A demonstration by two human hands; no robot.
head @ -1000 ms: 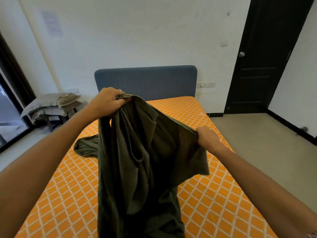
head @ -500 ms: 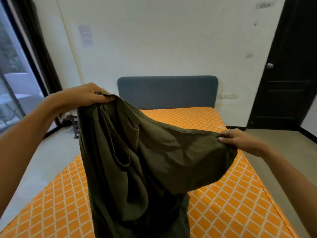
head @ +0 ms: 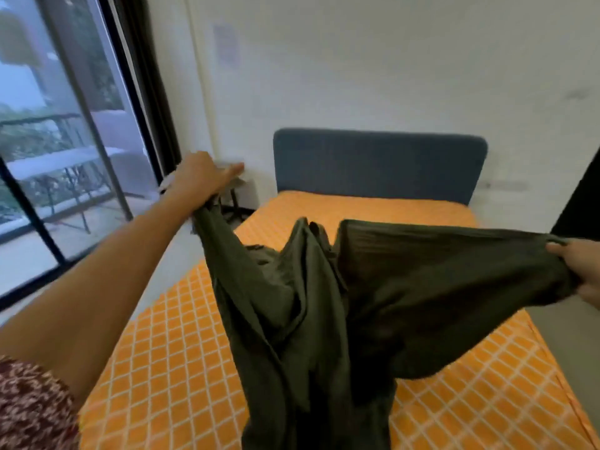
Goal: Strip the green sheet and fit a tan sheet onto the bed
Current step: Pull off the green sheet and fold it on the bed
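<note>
— Green fabric is seen in the middle of the frame. Where exactly is the green sheet held?

— At the left of centre, one bunched end is clenched by the left hand, which is raised high near the window. From there the cloth is stretched across to the right edge of the frame, where its other end is grasped by the right hand. The middle part hangs down in folds over the bed and runs out of the bottom of the frame.

— So the sheet is already off?

— It is judged so. The orange mattress with its white diamond pattern is seen bare on both sides of the cloth, up to the blue headboard. The stripping is taken as done, and the sheet is probably being spread for folding or for putting aside.

— And what is left?

— The whole second half. No tan sheet can be made out with certainty; something pale is partly hidden behind the left hand, but it is too blurred to be named. It must be fetched, spread and tucked at the corners.

— Is any writing to be read?

— A paper notice is fixed on the wall in the upper left of centre, but its text is blurred. No brand or label is seen on the sheet.
</note>
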